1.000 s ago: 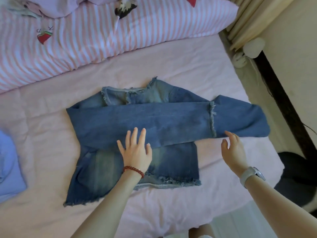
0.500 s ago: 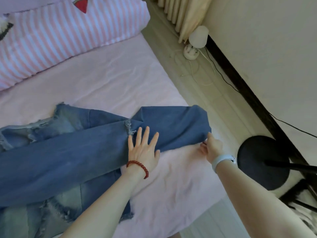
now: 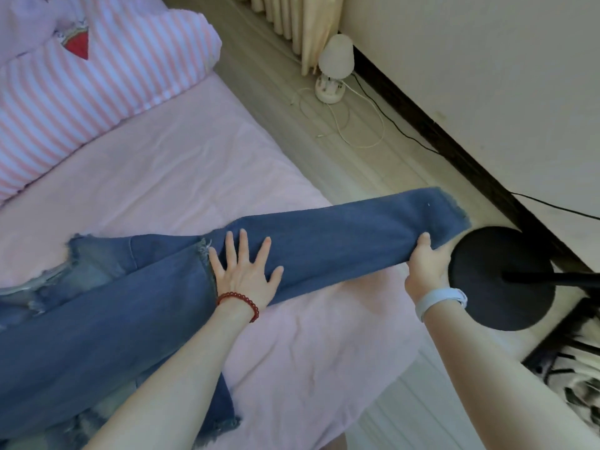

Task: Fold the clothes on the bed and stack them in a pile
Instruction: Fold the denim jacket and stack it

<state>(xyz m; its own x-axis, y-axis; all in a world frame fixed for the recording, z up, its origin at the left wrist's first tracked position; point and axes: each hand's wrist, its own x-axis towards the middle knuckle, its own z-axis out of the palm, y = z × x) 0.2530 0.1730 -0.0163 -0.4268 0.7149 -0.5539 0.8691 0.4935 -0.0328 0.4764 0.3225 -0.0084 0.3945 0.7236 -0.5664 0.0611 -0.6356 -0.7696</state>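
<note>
since half a second ago the right sleeve has been pulled out straight, its frayed cuff now lifted past the bed's edge. the blue denim jacket with frayed hems lies on the pink-sheeted bed, below a pink-and-white striped duvet. the left hand, fingers spread flat, presses the sleeve near the shoulder. the right hand pinches the sleeve's lower edge near the cuff. beyond stand a small white table lamp and a round black stand base on the floor.
</note>
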